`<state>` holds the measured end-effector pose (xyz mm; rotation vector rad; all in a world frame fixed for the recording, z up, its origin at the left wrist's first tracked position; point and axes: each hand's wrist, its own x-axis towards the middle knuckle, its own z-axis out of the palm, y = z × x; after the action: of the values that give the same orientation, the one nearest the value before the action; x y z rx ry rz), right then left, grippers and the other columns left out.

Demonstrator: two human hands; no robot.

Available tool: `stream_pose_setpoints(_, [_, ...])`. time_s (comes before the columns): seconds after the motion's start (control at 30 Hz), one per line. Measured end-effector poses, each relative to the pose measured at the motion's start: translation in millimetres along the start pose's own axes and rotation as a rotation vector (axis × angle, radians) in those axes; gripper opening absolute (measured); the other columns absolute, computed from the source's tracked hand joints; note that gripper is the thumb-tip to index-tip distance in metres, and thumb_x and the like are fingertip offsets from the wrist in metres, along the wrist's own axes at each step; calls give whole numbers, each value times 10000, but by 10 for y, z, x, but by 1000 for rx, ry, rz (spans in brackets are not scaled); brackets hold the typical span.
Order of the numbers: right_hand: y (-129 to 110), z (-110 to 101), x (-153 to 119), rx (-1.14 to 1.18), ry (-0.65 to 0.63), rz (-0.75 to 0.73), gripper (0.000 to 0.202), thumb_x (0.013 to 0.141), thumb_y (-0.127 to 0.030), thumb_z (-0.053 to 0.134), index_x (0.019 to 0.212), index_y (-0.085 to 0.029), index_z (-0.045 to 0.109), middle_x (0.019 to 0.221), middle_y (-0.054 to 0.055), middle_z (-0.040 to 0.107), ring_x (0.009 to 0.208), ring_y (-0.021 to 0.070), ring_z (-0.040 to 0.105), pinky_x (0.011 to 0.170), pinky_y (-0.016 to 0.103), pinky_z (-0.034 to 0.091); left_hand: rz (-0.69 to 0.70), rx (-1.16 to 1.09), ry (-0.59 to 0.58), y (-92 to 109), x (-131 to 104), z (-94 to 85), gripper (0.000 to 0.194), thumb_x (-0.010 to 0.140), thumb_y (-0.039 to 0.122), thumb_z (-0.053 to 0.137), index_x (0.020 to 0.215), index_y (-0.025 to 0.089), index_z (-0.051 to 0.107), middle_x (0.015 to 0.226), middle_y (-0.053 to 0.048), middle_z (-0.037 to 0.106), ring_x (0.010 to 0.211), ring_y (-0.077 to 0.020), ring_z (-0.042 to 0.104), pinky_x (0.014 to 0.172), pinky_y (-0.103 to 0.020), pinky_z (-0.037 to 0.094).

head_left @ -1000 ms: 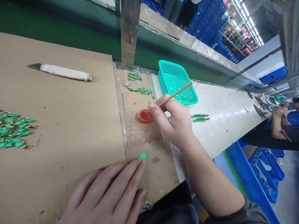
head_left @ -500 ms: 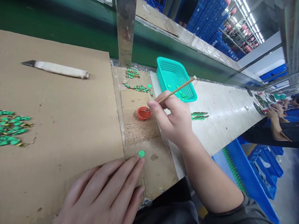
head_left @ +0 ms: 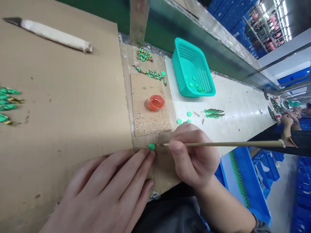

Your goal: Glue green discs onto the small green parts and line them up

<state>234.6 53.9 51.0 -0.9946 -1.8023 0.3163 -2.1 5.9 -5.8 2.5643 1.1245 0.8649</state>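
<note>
My right hand [head_left: 195,155] pinches a thin wooden-handled brush [head_left: 233,144], held nearly level with its fine tip to the left. The tip is just right of a small green disc [head_left: 152,147] with tiny dark marks near its middle; I cannot tell whether they touch. My left hand [head_left: 109,187] lies flat on the cardboard, its fingers stretched out and two fingertips at the disc's lower left edge. Beyond the disc, a small red cup [head_left: 156,102] of liquid stands on a speckled cardboard piece [head_left: 145,124].
A turquoise basket [head_left: 178,74] holds several green discs, with more discs [head_left: 189,114] on the white table. Green-and-black pieces [head_left: 144,55] are heaped near the metal post [head_left: 139,22]. A knife with a wrapped handle [head_left: 55,36] lies at the far left. Another person's hands [head_left: 288,118] are at far right.
My right hand has drawn the brush out of the red cup and brought it toward me, beside the green disc. My left hand stays at the disc. The camera view has shifted.
</note>
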Motion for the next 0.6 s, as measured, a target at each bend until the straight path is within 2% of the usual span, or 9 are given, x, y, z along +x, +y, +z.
stream_pose_setpoints(0.13, [32, 49, -125, -23, -22, 17, 188, 1183, -218, 698, 997, -235, 672, 866, -4, 713, 750, 161, 666, 695, 366, 574, -32, -27, -2, 10, -17, -20, 447, 1123, 423, 660, 1553, 341, 753, 1654, -52, 745, 1413, -389, 720, 1215, -619, 497])
stream_pose_setpoints(0.27, [27, 57, -112, -37, -60, 19, 212, 1189, -217, 691, 980, -243, 666, 844, -8, 684, 751, 169, 660, 687, 367, 580, -34, -25, -15, 13, 18, -52, 343, 1146, 401, 637, 1453, 318, 766, 1616, -48, 766, 1405, -376, 716, 1168, -600, 496])
stream_pose_setpoints(0.47, [10, 60, -107, -54, -82, 40, 232, 1195, -231, 691, 966, -249, 654, 851, -9, 695, 768, 166, 668, 703, 360, 593, -24, -18, -22, 28, 51, -72, 306, 1151, 385, 629, 1420, 316, 756, 1617, -41, 767, 1412, -378, 714, 1150, -609, 491])
stream_pose_setpoints(0.6, [21, 75, -111, -47, -77, 47, 239, 1194, -218, 695, 961, -245, 649, 852, -12, 690, 767, 158, 661, 708, 351, 587, -9, -21, 2, -19, -11, -3, 324, 1147, 387, 591, 1411, 323, 767, 1642, -33, 749, 1412, -385, 709, 1141, -620, 486])
